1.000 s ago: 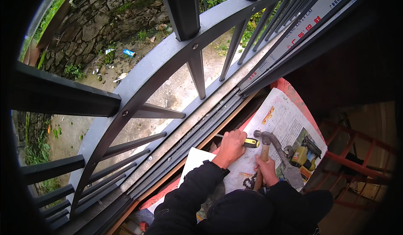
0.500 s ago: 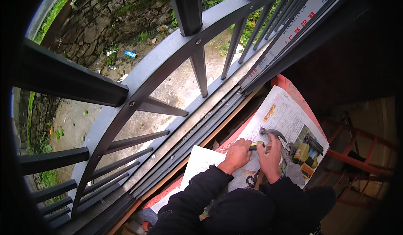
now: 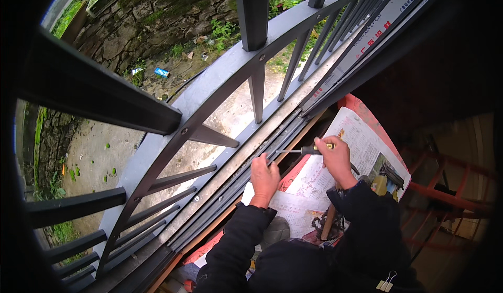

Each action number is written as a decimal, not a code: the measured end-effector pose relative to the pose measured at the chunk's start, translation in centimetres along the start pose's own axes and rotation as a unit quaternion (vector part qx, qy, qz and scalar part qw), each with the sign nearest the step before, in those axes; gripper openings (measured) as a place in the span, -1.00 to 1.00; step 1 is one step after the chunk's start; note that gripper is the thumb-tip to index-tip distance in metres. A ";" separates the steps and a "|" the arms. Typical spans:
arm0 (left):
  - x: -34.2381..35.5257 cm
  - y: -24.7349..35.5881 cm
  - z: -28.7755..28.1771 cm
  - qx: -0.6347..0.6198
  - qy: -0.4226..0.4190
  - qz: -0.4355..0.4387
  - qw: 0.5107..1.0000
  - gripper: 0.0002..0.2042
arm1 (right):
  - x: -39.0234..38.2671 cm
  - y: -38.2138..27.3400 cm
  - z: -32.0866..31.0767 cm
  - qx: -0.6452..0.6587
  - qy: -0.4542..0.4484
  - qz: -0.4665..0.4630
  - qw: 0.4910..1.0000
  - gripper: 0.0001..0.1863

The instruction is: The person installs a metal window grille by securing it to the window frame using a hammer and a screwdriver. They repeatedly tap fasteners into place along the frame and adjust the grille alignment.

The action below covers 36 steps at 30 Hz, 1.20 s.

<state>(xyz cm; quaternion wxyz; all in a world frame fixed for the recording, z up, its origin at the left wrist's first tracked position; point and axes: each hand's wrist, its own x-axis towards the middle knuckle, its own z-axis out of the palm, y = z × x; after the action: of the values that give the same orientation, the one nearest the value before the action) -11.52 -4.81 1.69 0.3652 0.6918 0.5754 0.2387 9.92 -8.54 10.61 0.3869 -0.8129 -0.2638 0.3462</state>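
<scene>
A person's right hand point(image 3: 338, 159) grips a screwdriver point(image 3: 305, 150) by its dark and yellow handle, fingers wrapped round it, the steel shaft pointing left toward the window track point(image 3: 230, 190). The left hand point(image 3: 265, 180) bends its fingers at the track, just beside the tip; whether they pinch something small cannot be told. That closeness looks like the chief danger: a sudden push or a skidding tip could jab the left fingertips. A loose grip might also let the tool drop into the grooves, or bounce out past the curved railing point(image 3: 220, 86) to the ground outside.

Below the right sleeve, a wooden-handled hammer point(image 3: 328, 220) lies on spread newspaper point(image 3: 367, 136), its head mostly hidden; a careless elbow could drag the loose sheets and knock it down. Farther right, a yellow tool point(image 3: 378, 184) sits near the paper's edge, where the same tug might tip it off.
</scene>
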 end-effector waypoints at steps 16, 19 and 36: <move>3.0 -3.0 0.0 -0.017 -0.081 -0.153 0.985 -0.48 | 6.0 -6.1 3.1 -0.233 -0.081 -0.277 0.929 -0.81; 3.2 -2.9 0.4 -0.052 -0.081 -0.171 0.981 -0.49 | 6.0 -6.3 2.9 -0.231 -0.100 -0.263 0.932 -0.80; 3.2 -3.1 0.8 -0.104 -0.074 -0.168 0.977 -0.46 | 5.9 -6.3 5.0 -0.224 -0.101 -0.271 0.931 -0.81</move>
<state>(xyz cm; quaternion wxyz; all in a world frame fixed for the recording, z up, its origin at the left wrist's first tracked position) -12.14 -1.64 -1.50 0.5119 0.5587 0.6270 0.1807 8.71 1.29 11.30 0.2452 -0.7368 -0.5826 0.2399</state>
